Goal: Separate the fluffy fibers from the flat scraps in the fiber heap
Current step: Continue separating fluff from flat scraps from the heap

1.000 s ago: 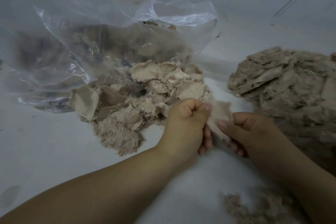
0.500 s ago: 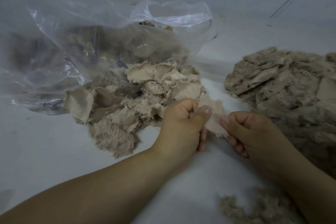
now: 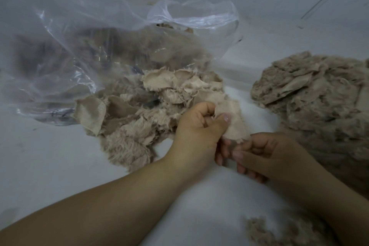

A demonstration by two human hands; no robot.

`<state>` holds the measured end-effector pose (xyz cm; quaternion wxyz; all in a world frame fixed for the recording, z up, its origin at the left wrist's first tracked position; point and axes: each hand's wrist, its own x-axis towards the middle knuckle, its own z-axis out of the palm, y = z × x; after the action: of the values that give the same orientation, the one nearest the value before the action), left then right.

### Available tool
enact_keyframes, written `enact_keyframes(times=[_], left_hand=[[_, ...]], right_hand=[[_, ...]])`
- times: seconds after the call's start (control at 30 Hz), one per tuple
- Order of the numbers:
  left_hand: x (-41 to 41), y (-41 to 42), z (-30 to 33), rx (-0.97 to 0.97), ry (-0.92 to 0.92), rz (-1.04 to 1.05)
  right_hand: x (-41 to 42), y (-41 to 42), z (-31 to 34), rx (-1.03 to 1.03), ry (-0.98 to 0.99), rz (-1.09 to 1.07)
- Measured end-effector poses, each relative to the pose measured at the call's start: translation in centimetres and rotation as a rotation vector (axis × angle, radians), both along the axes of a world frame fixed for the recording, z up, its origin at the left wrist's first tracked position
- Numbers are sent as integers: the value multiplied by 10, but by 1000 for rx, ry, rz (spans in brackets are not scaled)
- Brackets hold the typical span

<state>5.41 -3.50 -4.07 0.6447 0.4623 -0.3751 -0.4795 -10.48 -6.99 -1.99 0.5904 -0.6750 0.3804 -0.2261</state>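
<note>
Head view, my left hand (image 3: 199, 126): pinching the flat beige fabric scrap (image 3: 231, 120) by its upper edge.
My right hand (image 3: 265, 156): fingers curled, tugging fluff at its lower edge.
Beige fiber heap (image 3: 139, 114): beside the clear plastic bag (image 3: 79, 36).

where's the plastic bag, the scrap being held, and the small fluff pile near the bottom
plastic bag (image 3: 65, 46), head view, crinkled clear side wall
held scrap (image 3: 233, 122), head view, flat middle of the cloth
small fluff pile (image 3: 265, 230), head view, its fuzzy middle

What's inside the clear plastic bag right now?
Through the clear plastic bag, more beige scraps and fluff show blurrily; how deep they go is hidden.
</note>
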Motion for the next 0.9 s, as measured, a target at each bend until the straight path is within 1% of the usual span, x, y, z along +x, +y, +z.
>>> enact_keyframes(times=[0.13, 0.27, 0.37, 0.5, 0.57, 0.6, 0.63, 0.67, 0.7, 0.73, 0.77, 0.83, 0.87, 0.9], left_hand=[[0, 1, 0, -5, -31, -32], [-2, 4, 3, -1, -34, -16], [-3, 3, 5, -54, -65, 94], [8, 0, 11, -200, -229, 288], [18, -1, 17, -276, -392, 345], [23, -2, 18, -291, -527, 374], [28, -2, 19, -288, -741, 403], [33, -2, 19, -270, -1044, 421], [36, -1, 21, -227, -1356, 402], [36, 0, 21, -148, -1597, 343], [35, 1, 22, -55, -1726, 288], [31, 5, 28, 44, -1816, 237], [28, 6, 31, 52, -1846, 226], [25, 7, 32, -5, -1851, 249]], right_hand=[[1, -2, 0, 31, -48, -64], [0, 0, 2, 54, -61, -48], [-4, -1, 7, 33, -43, -9], [-4, 0, 3, -23, -29, 46], [-4, 0, 0, -19, -49, 42], [-5, -1, -1, -14, -55, 38], [-5, -2, -2, -11, -65, 32], [-5, -2, -3, -11, -75, 23], [-5, -2, -4, -14, -88, 18], [-5, -2, -4, -16, -100, 7], [-6, -3, -4, -22, -112, -7], [-8, -5, -7, -11, -127, -58], [-8, -6, -7, 16, -146, -91], [-9, -8, -6, 59, -175, -120]])
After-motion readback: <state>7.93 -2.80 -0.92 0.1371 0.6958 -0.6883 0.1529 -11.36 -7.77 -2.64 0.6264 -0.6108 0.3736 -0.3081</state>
